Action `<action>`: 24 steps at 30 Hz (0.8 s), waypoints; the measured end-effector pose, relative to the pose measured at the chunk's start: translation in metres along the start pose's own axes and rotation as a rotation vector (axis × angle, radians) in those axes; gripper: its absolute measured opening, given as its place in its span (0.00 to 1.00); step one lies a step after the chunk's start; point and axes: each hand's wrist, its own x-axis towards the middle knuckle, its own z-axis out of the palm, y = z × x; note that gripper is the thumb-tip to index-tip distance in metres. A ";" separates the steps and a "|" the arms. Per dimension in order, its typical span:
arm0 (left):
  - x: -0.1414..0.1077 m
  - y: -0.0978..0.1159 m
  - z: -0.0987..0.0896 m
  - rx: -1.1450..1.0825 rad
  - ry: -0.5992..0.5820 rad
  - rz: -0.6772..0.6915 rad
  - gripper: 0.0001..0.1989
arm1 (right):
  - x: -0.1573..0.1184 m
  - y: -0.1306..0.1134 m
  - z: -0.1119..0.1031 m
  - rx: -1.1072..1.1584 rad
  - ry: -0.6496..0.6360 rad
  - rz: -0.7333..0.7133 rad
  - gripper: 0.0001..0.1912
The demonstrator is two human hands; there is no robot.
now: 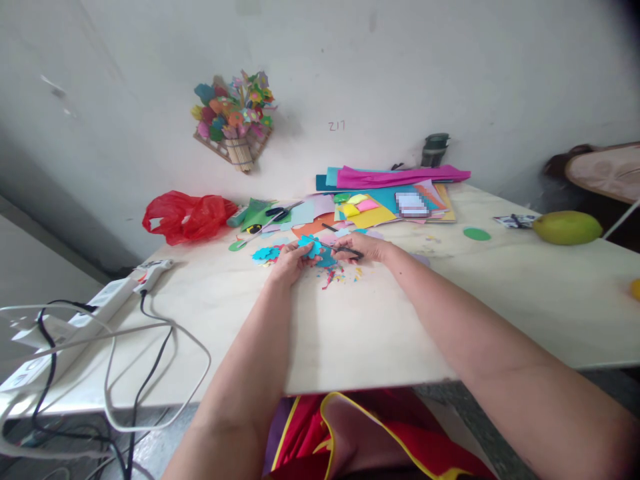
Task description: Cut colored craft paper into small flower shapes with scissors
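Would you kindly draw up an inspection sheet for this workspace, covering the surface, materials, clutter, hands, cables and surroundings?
Surface: pale table, with loose items mostly toward the back.
Job's things: blue paper cut-out and dark-handled scissors, both in hand.
Clutter: small paper scraps near the hands; red plastic bag at back left; yellow-green fruit at right.
Hands: left hand holds the cut-out; right hand holds the scissors.
Cables: black and white, looping around the power strip at left.
Surroundings: wall behind, bearing a colourful bouquet.
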 end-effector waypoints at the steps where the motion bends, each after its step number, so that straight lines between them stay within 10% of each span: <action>1: 0.000 0.000 0.000 -0.007 0.002 -0.001 0.11 | 0.000 0.000 0.000 0.009 0.006 0.005 0.13; 24: 0.001 0.000 0.002 0.003 0.030 0.000 0.13 | 0.001 -0.002 0.003 0.004 0.050 -0.020 0.15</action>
